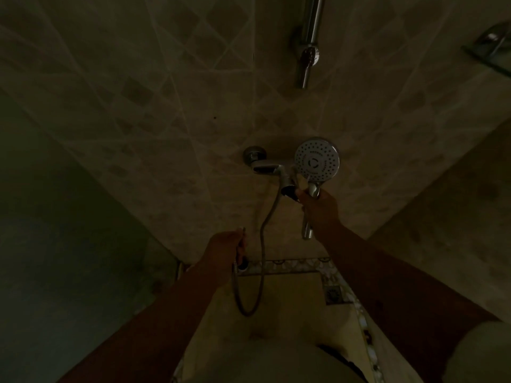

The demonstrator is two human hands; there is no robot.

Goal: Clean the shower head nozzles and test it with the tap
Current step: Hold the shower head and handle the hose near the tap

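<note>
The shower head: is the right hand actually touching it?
Touching. In the head view, the right hand has its fingers curled round the handle of the shower head, with the nozzle face turned toward the camera.

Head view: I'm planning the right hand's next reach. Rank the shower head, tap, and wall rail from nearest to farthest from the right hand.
From the right hand:
1. Shower head, held, just above it.
2. Tap, to its left.
3. Wall rail, high up.

We stand in a dim shower corner. Around the vertical chrome slide rail, a beige diagonally tiled wall spreads; far below the rail a patterned mosaic border strip edges the pale floor.
</note>
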